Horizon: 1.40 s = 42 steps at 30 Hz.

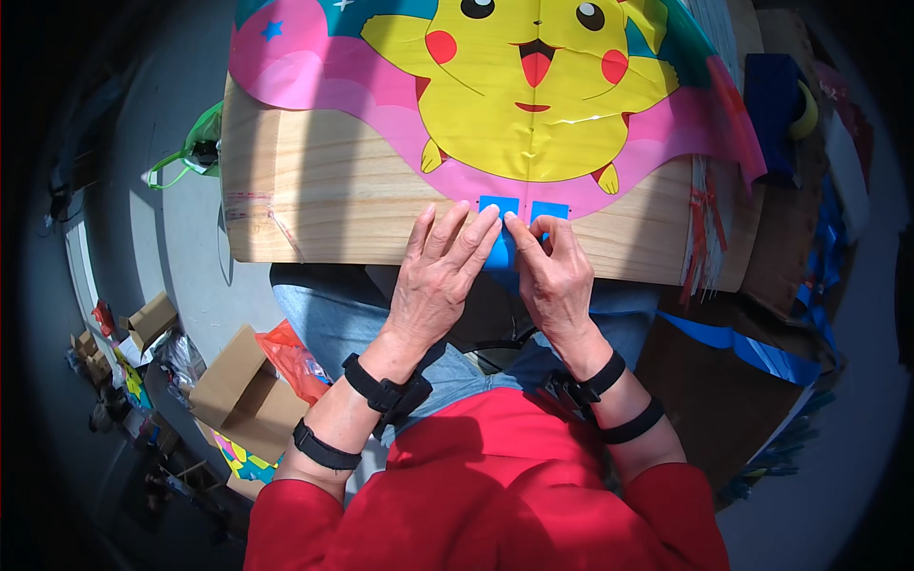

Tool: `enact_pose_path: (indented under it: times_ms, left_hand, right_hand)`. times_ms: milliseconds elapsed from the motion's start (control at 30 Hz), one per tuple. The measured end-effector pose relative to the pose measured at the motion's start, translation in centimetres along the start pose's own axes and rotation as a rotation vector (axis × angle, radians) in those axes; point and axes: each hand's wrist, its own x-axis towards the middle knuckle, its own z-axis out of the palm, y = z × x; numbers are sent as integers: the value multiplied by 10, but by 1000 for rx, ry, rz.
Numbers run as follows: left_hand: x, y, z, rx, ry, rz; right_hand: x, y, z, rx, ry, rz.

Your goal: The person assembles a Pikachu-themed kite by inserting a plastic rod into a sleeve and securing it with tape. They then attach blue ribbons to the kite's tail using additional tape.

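A thin printed sheet (533,124), pink and teal with a large yellow cartoon animal, lies over the far part of a wooden board (324,181). At its near tip are two blue strips. The left blue strip (502,253) hangs toward the board's near edge; the right blue piece (551,209) shows behind my right fingers. My left hand (433,285) lies flat with fingers stretched, its fingertips on the left strip. Thumb and index finger of my right hand (559,281) pinch at that strip's right edge, close to my left fingertips.
A bundle of thin strands with red ties (703,219) is at the board's right. Beyond it stands a dark blue box (771,105). A green bag (202,143) hangs by the left edge. Lower left are an open cardboard box (224,381) and a red plastic bag (293,360).
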Motion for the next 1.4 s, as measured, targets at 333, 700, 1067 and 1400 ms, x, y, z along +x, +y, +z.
enact_pose_path:
  times_ms: [333, 700, 1067, 1400]
  left_hand:
    - [0, 0, 1, 1, 16, 7]
    - [3, -1, -2, 9, 8, 24]
    - [8, 8, -8, 70, -15, 62]
    - [10, 15, -10, 162, -90, 84]
  right_hand:
    - [1, 0, 0, -1, 8, -2]
    - [1, 1, 0, 0, 20, -8]
    - [1, 0, 1, 7, 14, 6]
    - [6, 2, -11, 223, 41, 77]
